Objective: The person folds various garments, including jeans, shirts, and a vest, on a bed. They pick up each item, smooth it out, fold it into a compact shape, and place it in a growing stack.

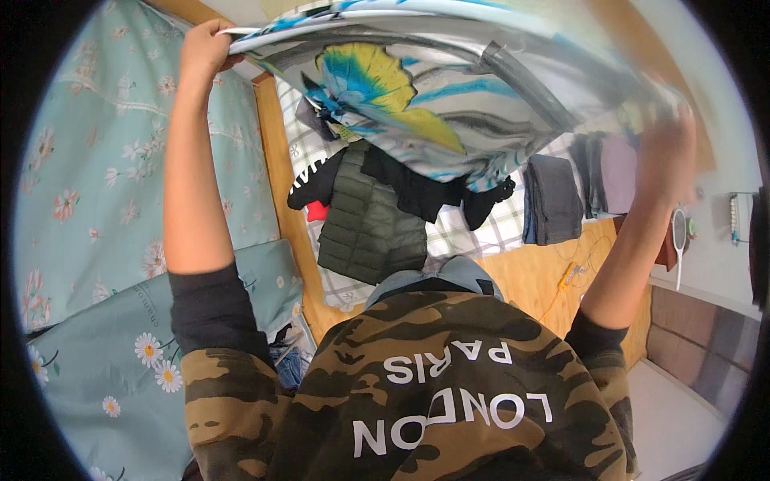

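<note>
A thin white cloth [449, 104] printed with a yellow and blue butterfly and blue and grey streaks is spread in the air between my raised hands. My left hand [207, 53] is closed on its left corner. At the far right my right hand [672, 140] is blurred by motion, with the cloth's other end pulled up to it. Below the cloth, a dark green quilted garment [373, 216] and black clothing [425, 188] lie on a checked bed cover [457, 240]. The cloth hides part of this pile.
Folded dark trousers [553, 200] and a purple folded garment [618, 172] lie on the bed's right side. An orange power strip [568, 275] with a cord is on the wooden floor [521, 280]. Floral green curtains [104, 160] hang at left. A white hairbrush [679, 240] is at right.
</note>
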Available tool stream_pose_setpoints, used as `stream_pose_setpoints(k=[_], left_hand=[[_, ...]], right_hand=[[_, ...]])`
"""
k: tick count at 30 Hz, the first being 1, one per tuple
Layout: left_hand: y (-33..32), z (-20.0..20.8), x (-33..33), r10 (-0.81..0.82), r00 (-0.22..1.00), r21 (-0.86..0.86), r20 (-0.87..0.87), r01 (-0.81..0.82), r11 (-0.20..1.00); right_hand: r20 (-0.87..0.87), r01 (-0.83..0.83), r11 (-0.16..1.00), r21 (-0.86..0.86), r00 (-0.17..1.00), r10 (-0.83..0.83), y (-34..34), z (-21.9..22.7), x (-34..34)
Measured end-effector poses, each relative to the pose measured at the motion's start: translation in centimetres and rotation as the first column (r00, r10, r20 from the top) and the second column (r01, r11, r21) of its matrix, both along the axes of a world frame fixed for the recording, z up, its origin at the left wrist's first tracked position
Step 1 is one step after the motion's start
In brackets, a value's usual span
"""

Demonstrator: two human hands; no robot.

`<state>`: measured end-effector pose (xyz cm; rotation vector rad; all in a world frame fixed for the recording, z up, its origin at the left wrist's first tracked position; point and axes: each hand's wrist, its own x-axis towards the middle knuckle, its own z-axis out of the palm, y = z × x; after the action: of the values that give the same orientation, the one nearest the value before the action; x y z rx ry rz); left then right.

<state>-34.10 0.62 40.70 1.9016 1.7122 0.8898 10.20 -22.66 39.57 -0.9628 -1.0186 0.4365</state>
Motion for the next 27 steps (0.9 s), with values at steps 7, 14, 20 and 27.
stream_pose_setpoints(k=[7, 14, 20, 27], left_hand=[[1.8, -9.1, -12.3, 0.244, 0.965, 0.167, 0.091, -0.257, 0.952], [-14.0, -30.8, -17.6, 0.709, 0.145, -0.7, 0.69, -0.114, 0.705], [-24.9, -34.0, -13.0, 0.0, 0.994, -0.546, 0.111, 0.061, 0.836], [-22.1, -28.6, -4.2, 0.095, 0.97, -0.408, -0.222, -0.181, 0.895]], right_hand=[[-0.291, -0.014, 0.98, -0.199, 0.956, -0.045, -3.6, -3.3, 3.8], [0.497, 0.243, 0.436, -0.867, 0.502, 0.708, -11.8, -22.4, -3.9], [0.285, 0.314, 0.227, -0.922, 0.153, 0.946, -16.0, -29.9, -5.1], [0.318, 0.579, 0.062, -0.813, 0.352, 0.88, -17.3, -33.0, -6.5]])
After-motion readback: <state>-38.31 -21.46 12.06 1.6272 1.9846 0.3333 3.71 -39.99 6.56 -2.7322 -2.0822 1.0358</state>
